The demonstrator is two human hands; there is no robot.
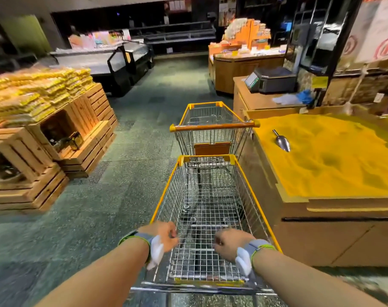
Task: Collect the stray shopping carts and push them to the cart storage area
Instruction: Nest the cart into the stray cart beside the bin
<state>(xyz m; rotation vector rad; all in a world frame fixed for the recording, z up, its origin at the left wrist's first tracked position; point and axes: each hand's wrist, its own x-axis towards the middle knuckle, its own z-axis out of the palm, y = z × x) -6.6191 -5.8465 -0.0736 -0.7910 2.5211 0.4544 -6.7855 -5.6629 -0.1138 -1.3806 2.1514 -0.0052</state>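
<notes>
Yellow-rimmed wire makes up the near cart (210, 209), which sits right in front of us on the speckled floor (126, 178). Its nose is touching or just entering the back of the stray cart (213, 129) ahead, below that one's orange handle. Both baskets look empty. The stray cart stands close against the wooden bin counter (321, 229) on our right, heaped with yellow grain (334, 156) and holding a metal scoop (282, 140).

We judge the nesting to be the risky part. If our cart meets the other slightly off line, its rear flap may not lift and the front cart could simply roll away or swing into the bin counter. A hard shove would likely do the same. The wooden crates (82, 134) on the left leave an open aisle, so drifting that way matters less.

Our left hand (160, 234) and right hand (231, 240) reach forward with both arms nearly straight, knuckles up, each wrist wearing a grey band with a white tab. Each grip appears closed into a loose fist over the rear of the basket. The push bar itself is hidden under the hands, so we cannot tell exactly what the fingers wrap.
</notes>
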